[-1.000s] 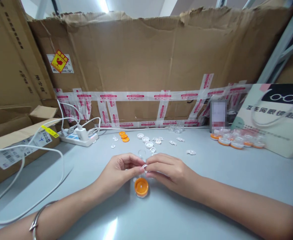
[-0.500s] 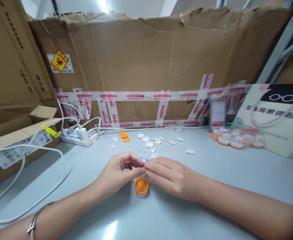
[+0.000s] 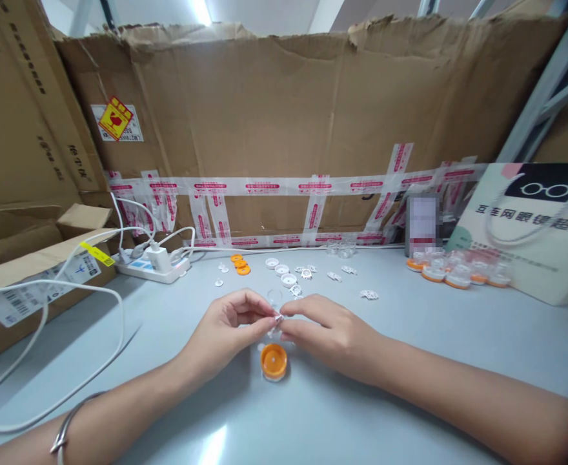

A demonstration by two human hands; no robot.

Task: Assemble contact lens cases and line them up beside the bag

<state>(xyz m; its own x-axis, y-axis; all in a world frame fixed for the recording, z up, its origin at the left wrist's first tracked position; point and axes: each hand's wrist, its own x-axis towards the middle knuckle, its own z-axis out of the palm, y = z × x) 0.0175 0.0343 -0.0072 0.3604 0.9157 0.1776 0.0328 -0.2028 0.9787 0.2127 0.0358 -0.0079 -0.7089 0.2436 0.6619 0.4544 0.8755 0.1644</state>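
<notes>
My left hand [image 3: 235, 326] pinches a small white plastic piece [image 3: 279, 318] between thumb and fingertips. Close against its right side is my right hand [image 3: 330, 332], with index finger and thumb parted around the piece's edge; whether they touch it I cannot tell. Just below the hands, an orange round cup-like part [image 3: 273, 361] sits on a clear base, a small pin at its centre. Beyond the fingertips lie a clear ring-shaped part [image 3: 275, 297] and a white cut-out plate [image 3: 295, 290], the latter close to the right fingers.
White round caps [image 3: 288, 280], orange rings [image 3: 243, 270] and several white plates [image 3: 369, 295] lie farther back. Orange-and-clear assembled pieces [image 3: 458, 278] stand at right, beside a paper bag [image 3: 521, 271]. A power strip [image 3: 158, 272], looping white cable [image 3: 119, 316] and cardboard box [image 3: 71, 278] occupy the left.
My right fingers have parted and drawn slightly off the left fingertips, baring more of the white piece. The left hand has shifted a little; the orange part stays in place.
</notes>
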